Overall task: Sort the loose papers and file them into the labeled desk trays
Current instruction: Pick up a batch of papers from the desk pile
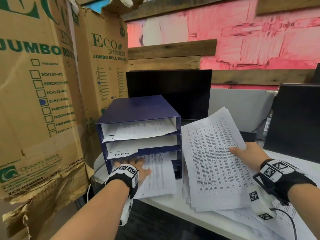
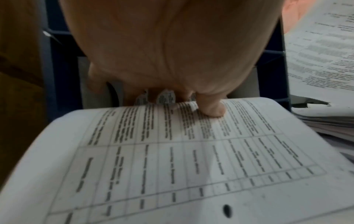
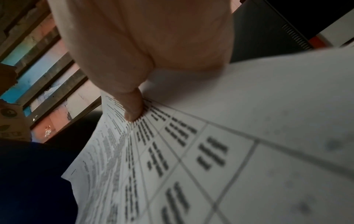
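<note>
The left hand (image 1: pixel 136 168) reaches into the bottom slot of the dark blue tray unit (image 1: pixel 138 108), its fingers (image 2: pixel 210 109) laid on top of a printed sheet (image 1: pixel 155 177) that lies half inside that slot and half out on the white worktop (image 1: pixel 166 203); the left wrist view shows the thumb tip pressing down on the table-ruled page while the other fingers extend beyond it into the slot, though whether they curl under the paper's far edge cannot be told. Above those fingers the middle slot carries a white label (image 1: pixel 122 153) handwritten "ADMIN", and the top slot holds a sheet (image 1: pixel 143 130) that juts forward past its lip. The right hand (image 1: pixel 249 156) holds a sheaf of printed pages (image 1: pixel 213 153) tilted up off the worktop, the thumb (image 3: pixel 132 109) pressed on the printed face and the remaining fingers hidden behind the pages, so it pinches the sheaf near its right edge. Below and around that hand a loose heap of papers (image 1: pixel 233 215) spreads over the worktop, just right of the tray unit. Behind the fingers stands a black monitor (image 1: pixel 169 92), and brown cardboard boxes (image 1: pixel 39 101) rise to the left of the left hand.
</note>
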A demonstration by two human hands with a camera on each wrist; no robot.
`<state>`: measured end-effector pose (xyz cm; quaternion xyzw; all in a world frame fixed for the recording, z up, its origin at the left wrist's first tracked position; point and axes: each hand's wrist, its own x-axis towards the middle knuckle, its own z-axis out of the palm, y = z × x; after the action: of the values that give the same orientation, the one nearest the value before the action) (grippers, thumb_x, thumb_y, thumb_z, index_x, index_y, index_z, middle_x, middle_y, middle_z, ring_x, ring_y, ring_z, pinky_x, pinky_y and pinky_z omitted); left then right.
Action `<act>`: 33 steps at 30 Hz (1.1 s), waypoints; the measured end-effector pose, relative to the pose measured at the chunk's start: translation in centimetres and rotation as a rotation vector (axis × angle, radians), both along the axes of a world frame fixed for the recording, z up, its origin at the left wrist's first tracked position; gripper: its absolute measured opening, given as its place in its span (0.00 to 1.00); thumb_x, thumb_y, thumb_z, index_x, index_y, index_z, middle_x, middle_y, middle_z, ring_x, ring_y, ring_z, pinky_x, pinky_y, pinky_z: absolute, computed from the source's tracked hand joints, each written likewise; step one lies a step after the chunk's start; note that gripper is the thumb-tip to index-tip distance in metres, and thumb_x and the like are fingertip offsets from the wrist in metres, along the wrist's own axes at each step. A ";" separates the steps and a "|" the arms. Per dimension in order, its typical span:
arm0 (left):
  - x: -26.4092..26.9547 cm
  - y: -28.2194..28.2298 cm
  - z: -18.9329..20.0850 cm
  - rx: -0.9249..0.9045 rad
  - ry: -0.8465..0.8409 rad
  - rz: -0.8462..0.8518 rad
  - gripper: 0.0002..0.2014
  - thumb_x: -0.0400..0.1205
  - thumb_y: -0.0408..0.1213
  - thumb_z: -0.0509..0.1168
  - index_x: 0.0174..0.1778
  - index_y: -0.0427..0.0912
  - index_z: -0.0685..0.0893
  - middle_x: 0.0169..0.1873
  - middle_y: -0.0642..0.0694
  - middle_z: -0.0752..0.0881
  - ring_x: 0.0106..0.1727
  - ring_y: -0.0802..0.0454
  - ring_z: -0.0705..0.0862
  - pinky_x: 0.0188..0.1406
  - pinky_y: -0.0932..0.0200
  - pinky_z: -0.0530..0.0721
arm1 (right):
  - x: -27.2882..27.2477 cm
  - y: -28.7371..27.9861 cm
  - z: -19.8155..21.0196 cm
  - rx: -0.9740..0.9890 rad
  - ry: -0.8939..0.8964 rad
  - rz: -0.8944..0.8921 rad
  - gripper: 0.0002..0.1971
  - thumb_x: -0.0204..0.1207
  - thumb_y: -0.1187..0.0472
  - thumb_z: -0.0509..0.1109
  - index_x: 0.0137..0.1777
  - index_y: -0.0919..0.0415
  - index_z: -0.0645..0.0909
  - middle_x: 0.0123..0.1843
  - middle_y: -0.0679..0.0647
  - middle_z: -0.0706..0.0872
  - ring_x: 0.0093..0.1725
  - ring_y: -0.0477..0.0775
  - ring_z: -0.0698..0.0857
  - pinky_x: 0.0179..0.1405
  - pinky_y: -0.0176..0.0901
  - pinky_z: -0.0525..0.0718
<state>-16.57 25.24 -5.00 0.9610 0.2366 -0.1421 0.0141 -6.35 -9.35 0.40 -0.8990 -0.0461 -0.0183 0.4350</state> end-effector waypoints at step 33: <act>-1.1 -2.4 0.3 -0.254 -0.412 -0.351 0.29 0.74 0.49 0.70 0.72 0.50 0.75 0.69 0.52 0.79 0.68 0.51 0.78 0.68 0.51 0.78 | -1.9 -2.5 -0.4 -0.089 0.322 0.417 0.13 0.73 0.58 0.75 0.56 0.61 0.84 0.45 0.55 0.92 0.44 0.55 0.92 0.48 0.46 0.87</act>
<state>-17.64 22.80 -4.72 0.9864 0.0394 0.0270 0.1571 -8.28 -11.88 -0.04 -0.8797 -0.1614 0.2170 0.3911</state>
